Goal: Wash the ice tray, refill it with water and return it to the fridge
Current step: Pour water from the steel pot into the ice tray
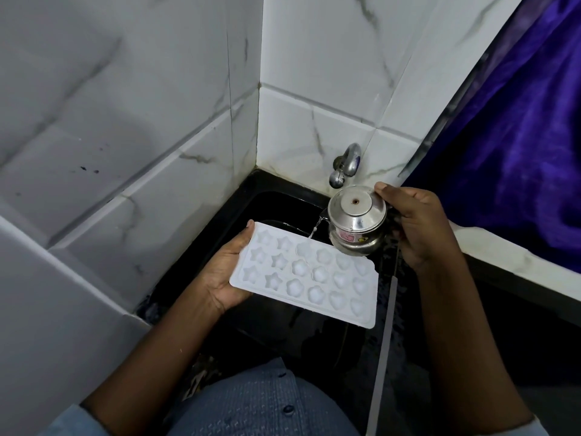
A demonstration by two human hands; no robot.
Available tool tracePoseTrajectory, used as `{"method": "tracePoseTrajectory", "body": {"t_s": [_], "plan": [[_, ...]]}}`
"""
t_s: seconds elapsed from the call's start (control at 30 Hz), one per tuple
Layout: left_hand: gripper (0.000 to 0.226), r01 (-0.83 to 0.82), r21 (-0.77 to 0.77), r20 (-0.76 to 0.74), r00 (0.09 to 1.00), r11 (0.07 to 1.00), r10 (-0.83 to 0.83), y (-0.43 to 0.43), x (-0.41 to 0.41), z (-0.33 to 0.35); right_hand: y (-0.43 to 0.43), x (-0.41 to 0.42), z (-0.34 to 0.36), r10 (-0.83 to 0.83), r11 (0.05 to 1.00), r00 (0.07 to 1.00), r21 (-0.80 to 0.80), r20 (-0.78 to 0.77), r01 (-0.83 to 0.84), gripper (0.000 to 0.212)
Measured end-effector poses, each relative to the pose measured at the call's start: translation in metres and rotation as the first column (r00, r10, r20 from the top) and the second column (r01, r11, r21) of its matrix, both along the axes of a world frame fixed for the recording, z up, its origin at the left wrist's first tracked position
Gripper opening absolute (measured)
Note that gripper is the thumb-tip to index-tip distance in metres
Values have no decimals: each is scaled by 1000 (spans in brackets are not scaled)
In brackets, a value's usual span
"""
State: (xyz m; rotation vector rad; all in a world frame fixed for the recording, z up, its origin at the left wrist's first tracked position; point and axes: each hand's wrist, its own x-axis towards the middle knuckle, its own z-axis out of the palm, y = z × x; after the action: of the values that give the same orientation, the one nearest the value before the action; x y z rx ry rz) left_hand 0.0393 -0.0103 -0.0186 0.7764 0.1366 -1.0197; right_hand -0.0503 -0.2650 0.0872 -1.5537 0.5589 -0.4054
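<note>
Left hand (pixel 226 275): under and around the left end of the tray (pixel 314 275), thumb along the far edge, fingers beneath. It holds the tray close to level over the sink (pixel 251 202), cavities up.

Right hand (pixel 418 228): wrapped round the side of a steel pot (pixel 356 225), one fingertip on the lid rim. The pot is tipped to the person's left, spout over the tray's far edge.

Water (pixel 314 230): a thin stream runs from the spout into the far row, about the third cavity from the left. The tap (pixel 345 166) sits just behind the pot, and no flow from it is visible.

Progress (judgement): this looks like the refill step, early on. Pouring from a pot rather than holding the tray under the tap suggests filling, though a rinse cannot be ruled out. The tray looks clean, with no residue seen. Which cavities already hold water cannot be told, since white plastic and glare hide the levels.

Left to do: fill the remaining cavities, set the pot down, carry the tray level to the fridge. The fridge is not in view.

Risk: a one-ended grip lets the free end sag as weight builds.
</note>
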Motion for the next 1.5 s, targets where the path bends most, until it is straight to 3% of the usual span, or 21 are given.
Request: {"method": "tracePoseTrajectory", "body": {"t_s": [0.2, 0.37, 0.53, 0.9, 1.07, 1.23, 1.5], "plan": [[63, 27, -17, -1, 1000, 1000, -27, 0, -3, -1, 8, 5, 6, 37, 999, 998, -21, 40, -37, 58], [66, 40, -20, 4, 999, 999, -40, 0, -4, -3, 18, 9, 7, 76, 994, 996, -87, 50, -72, 47], [65, 43, -18, 7, 999, 999, -42, 1, -4, -4, 22, 12, 7, 106, 981, 993, -169, 61, -94, 66], [58, 31, 37, 13, 999, 999, -32, 3, -6, -6, 25, 13, 9, 99, 976, 993, -199, 71, -83, 69], [62, 37, 21, 4, 999, 999, -37, 4, -5, -8, 24, 13, 4, 64, 997, 996, -47, 58, -61, 65], [66, 45, -18, -11, 999, 999, -45, 5, -4, -10, 27, 13, 2, 35, 999, 999, 37, 28, -36, 28], [70, 69, -59, -13, 997, 996, -70, 0, -7, -9, 40, 21, 8, 70, 996, 997, -65, 39, -67, 34]]}}
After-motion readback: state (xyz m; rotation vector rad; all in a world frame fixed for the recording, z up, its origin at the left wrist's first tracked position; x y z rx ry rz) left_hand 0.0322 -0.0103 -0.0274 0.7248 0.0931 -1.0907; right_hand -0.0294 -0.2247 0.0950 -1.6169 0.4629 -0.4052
